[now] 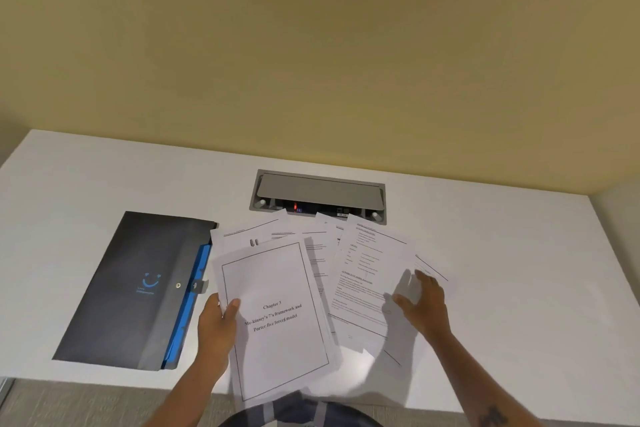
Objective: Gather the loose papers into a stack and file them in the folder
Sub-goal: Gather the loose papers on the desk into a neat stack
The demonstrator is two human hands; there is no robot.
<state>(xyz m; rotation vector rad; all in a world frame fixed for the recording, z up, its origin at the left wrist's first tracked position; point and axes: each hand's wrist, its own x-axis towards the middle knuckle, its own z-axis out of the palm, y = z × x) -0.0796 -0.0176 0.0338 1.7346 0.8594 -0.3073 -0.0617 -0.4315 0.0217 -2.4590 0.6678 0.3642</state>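
Note:
Several loose white papers lie fanned out on the white desk (519, 270). My left hand (218, 322) grips the left edge of the title page (277, 319), a bordered sheet reading "Chapter 3", thumb on top; this sheet overhangs the desk's front edge. My right hand (422, 305) rests flat with fingers spread on the right-hand text sheets (370, 263). More sheets (315, 253) show between the two. The dark folder (138, 288) with blue inner pockets and a snap clasp lies shut to the left of the papers.
A grey cable hatch (317, 192) is set into the desk just behind the papers, its lid partly raised. A yellow wall stands behind the desk. The desk's front edge runs just below the papers.

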